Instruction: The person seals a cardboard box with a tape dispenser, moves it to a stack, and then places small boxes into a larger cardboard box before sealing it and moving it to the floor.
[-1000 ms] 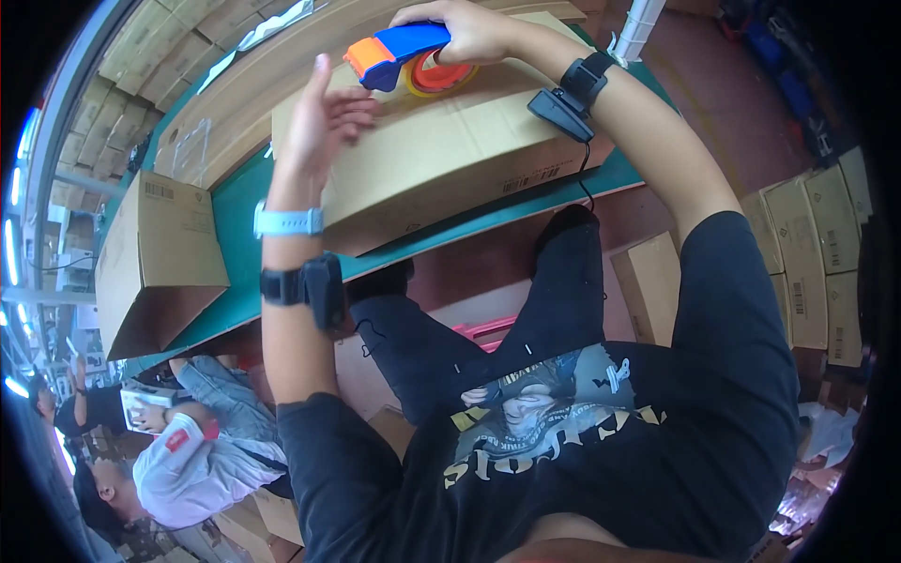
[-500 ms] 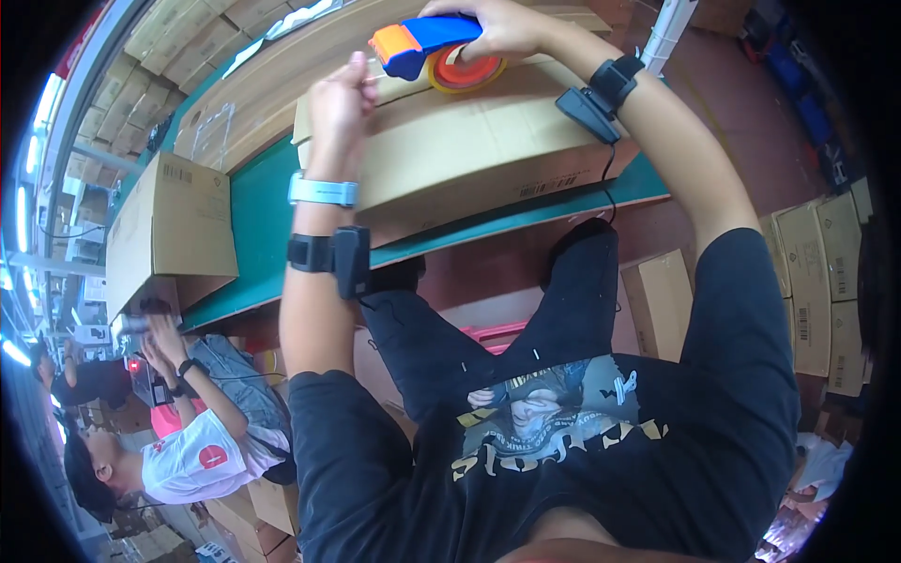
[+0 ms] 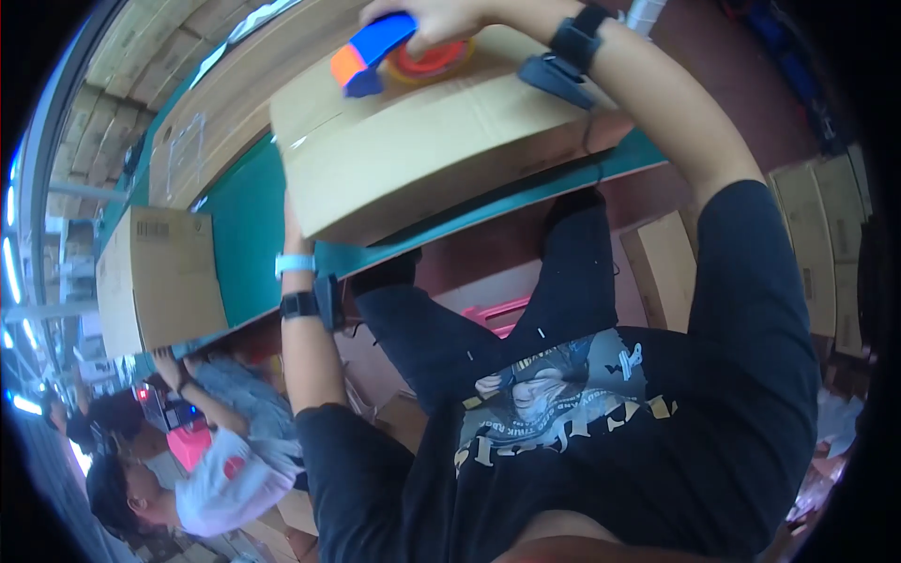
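Note:
A blue and orange tape dispenser point(image 3: 383, 47) with a roll of tape on its side is over the top of a long brown cardboard box point(image 3: 413, 155). My right hand point(image 3: 441, 21) is wrapped round the dispenser from above. Down at the box's left end is my left hand point(image 3: 292, 225), against or close beside the end face. Its fingers are hidden behind the box, so their pose does not show. The box lies along the front edge of a green-topped table point(image 3: 239, 202).
Behind the box runs a wood-coloured board or long carton point(image 3: 221, 103). Another cardboard box point(image 3: 169, 272) stands on the table to the left, with a person point(image 3: 230, 479) beyond it. Stacked cartons point(image 3: 817, 244) fill the right side.
My left hand has dropped from near the dispenser's front to the box's left end. My right hand and the dispenser have shifted left. At the left, the person's hands have moved behind the other box.

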